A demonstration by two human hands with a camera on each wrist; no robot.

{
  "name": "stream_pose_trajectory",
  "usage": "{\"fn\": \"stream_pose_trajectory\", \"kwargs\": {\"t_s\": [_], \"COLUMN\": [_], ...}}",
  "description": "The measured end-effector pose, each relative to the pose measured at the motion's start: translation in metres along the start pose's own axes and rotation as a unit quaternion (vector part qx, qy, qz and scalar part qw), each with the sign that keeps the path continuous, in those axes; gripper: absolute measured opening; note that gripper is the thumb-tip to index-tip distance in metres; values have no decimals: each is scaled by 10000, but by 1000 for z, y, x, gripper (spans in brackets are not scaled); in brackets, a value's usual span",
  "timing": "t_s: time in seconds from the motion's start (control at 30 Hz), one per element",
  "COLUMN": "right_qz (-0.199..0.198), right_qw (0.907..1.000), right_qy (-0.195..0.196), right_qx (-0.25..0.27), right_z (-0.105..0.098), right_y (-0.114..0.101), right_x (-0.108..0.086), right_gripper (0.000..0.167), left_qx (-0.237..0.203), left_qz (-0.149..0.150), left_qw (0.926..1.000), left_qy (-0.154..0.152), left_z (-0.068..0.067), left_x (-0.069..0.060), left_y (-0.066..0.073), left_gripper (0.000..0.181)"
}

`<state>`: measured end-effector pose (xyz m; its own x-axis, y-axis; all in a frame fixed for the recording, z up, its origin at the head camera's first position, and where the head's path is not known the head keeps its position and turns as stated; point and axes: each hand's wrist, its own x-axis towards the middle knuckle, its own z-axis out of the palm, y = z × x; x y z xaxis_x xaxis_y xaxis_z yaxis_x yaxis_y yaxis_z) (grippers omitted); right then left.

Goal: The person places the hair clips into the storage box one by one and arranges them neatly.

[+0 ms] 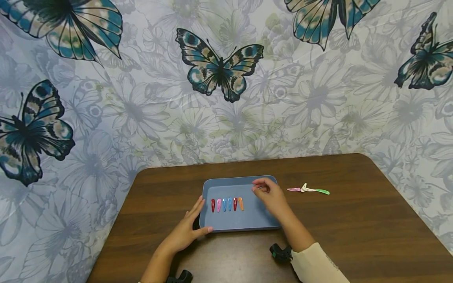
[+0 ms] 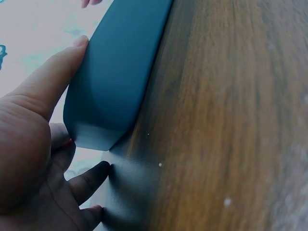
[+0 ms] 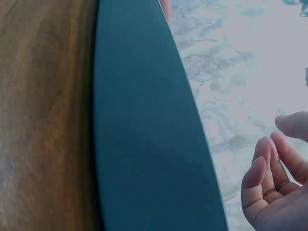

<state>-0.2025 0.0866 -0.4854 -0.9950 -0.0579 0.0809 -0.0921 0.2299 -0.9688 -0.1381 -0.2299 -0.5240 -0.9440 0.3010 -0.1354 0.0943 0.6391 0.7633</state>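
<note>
A blue-grey tray (image 1: 226, 223) holds several hair clips standing side by side in a row: red (image 1: 213, 205), pink (image 1: 219, 205), two blue, another red, and orange (image 1: 241, 203). My left hand (image 1: 184, 232) touches the tray's near left corner, thumb on the near rim and fingers along the left side; in the left wrist view this hand (image 2: 36, 149) has its fingers spread. Above the tray's right part is my right hand (image 1: 272, 198), fingers loosely bent. The right wrist view shows that hand (image 3: 276, 187) with thumb and fingertips apart and nothing visible between them.
Right of the tray on the brown table (image 1: 354, 228), a pink clip (image 1: 293, 190), pale clips (image 1: 309, 190) and a green clip (image 1: 323, 192) lie in a line, some touching. A butterfly-patterned cloth (image 1: 141, 129) hangs behind the table.
</note>
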Motion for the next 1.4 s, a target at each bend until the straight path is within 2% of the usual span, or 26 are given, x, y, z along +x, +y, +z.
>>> {"fn": "stream_pose_trajectory", "kwargs": {"t_s": [0.33, 0.6, 1.0, 1.17, 1.4], "right_qz": [25, 33, 210, 381, 410], "right_qw": [9999, 9995, 9985, 9980, 9975], "right_qy": [134, 304, 499, 494, 547], "right_qx": [53, 76, 109, -54, -188], "right_z": [-14, -26, -42, -50, -61], "right_y": [5, 9, 21, 26, 32], "right_x": [0, 1, 7, 9, 11], "right_gripper": [29, 24, 29, 31, 31], "left_qx": [-73, -83, -51, -74, -96], "left_qz": [-17, 1, 50, 67, 18], "left_qw": [10000, 10000, 10000, 9999, 9999], "left_qy": [-6, -17, -10, -13, -22], "left_z": [0, 0, -1, -1, -1], "left_x": [-1, -1, -1, -1, -1], "left_y": [-1, 0, 1, 2, 2], "left_gripper": [99, 99, 99, 100, 99]}}
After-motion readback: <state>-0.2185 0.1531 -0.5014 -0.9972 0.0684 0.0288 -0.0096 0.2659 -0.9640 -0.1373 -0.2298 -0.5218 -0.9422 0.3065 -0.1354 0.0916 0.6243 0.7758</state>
